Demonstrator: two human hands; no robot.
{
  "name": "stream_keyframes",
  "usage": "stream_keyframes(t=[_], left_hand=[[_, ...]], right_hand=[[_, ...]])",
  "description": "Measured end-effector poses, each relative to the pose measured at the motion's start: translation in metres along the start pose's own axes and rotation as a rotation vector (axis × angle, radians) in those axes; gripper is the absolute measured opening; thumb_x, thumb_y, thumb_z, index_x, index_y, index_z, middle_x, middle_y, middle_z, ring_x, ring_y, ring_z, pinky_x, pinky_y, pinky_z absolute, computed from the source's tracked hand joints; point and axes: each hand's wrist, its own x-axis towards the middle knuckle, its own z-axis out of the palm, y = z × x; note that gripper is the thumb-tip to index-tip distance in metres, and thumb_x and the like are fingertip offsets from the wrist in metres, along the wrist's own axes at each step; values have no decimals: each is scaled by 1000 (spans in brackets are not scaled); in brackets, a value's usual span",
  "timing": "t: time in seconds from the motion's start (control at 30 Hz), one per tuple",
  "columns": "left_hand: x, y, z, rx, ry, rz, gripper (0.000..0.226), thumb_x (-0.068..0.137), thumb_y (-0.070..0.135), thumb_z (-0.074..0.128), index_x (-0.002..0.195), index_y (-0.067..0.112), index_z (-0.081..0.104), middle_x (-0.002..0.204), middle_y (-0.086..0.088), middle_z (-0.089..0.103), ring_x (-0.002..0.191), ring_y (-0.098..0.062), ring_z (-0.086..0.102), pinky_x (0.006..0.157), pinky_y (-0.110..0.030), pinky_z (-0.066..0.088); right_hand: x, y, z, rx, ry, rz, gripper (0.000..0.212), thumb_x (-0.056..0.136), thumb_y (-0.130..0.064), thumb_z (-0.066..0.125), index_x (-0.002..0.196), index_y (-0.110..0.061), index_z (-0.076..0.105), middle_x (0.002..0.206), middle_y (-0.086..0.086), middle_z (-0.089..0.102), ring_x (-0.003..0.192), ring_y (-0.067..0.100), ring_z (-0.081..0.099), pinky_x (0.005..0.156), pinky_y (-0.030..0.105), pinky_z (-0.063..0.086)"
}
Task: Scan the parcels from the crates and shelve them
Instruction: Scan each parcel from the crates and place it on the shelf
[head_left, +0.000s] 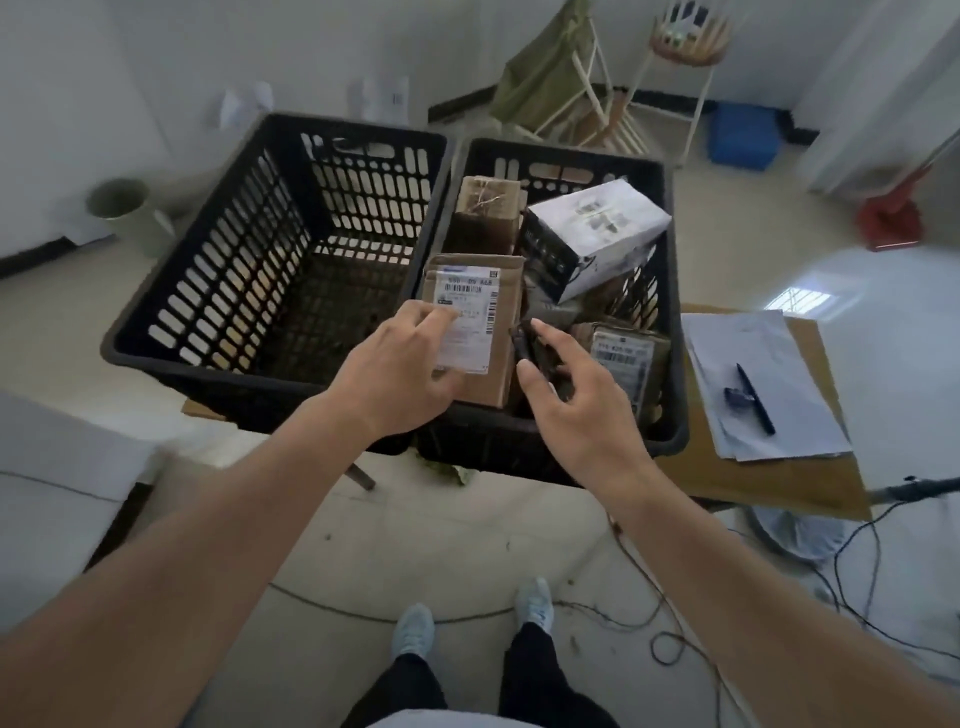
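Black pen (756, 399) on papers (763, 384) beside crate (675, 364).

A brown cardboard parcel with a white label (480, 322) stands upright at the near-left corner of the right black slatted plastic crate (675, 312).

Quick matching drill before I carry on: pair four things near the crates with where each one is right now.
Things:
1. pen
2. white parcel
3. left hand
4. left crate

Places or states:
A. holds no parcels
B. on the labelled brown box
C. on the papers right of the crates
D. tilted at the back of the right crate

Pairs: 1-C, 2-D, 3-B, 4-A
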Motion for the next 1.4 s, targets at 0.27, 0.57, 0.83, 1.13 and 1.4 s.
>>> stream_keyframes(t=[0.27, 0.57, 0.83, 1.13, 1.4], left_hand=[[37, 20, 28, -12, 34, -237, 85, 91, 53, 74, 160, 29, 31, 159, -14, 29, 146, -37, 34, 117, -52, 38], [66, 27, 45, -188, 157, -347, 149, 55, 57, 100, 164, 23, 4, 141, -14, 27, 131, -34, 39, 119, -53, 37], [79, 34, 53, -347, 157, -351, 151, 61, 45, 101, 166, 30, -7, 145, -13, 18, 140, -29, 29, 124, -44, 32], [76, 36, 61, -519, 158, -414, 150, 69, 47, 97, 155, 57, -26, 168, -13, 22, 154, -33, 29, 124, -56, 26], [75, 38, 57, -542, 103, -477, 138, 73, 46, 92, 159, 55, -15, 156, -13, 25, 147, -35, 32, 124, -58, 29]], right_hand=[[50, 28, -24, 237, -202, 140, 45, 107, -53, 54, 151, -58, 45, 150, -9, 54, 132, 16, 57, 111, 50, 52], [77, 25, -49, 425, -254, 352, 34, 112, -47, 49, 144, -53, 54, 132, -7, 62, 108, 19, 66, 72, 32, 59], [77, 17, -66, 618, -261, 392, 28, 113, -45, 47, 138, -49, 57, 126, 3, 69, 104, 31, 71, 70, 33, 61], [71, 17, -66, 644, -267, 383, 32, 113, -43, 45, 144, -49, 53, 135, 4, 64, 111, 34, 72, 73, 32, 62], [65, 18, -68, 622, -293, 373, 29, 113, -45, 46, 139, -52, 55, 131, 2, 67, 111, 35, 72, 79, 38, 63]])
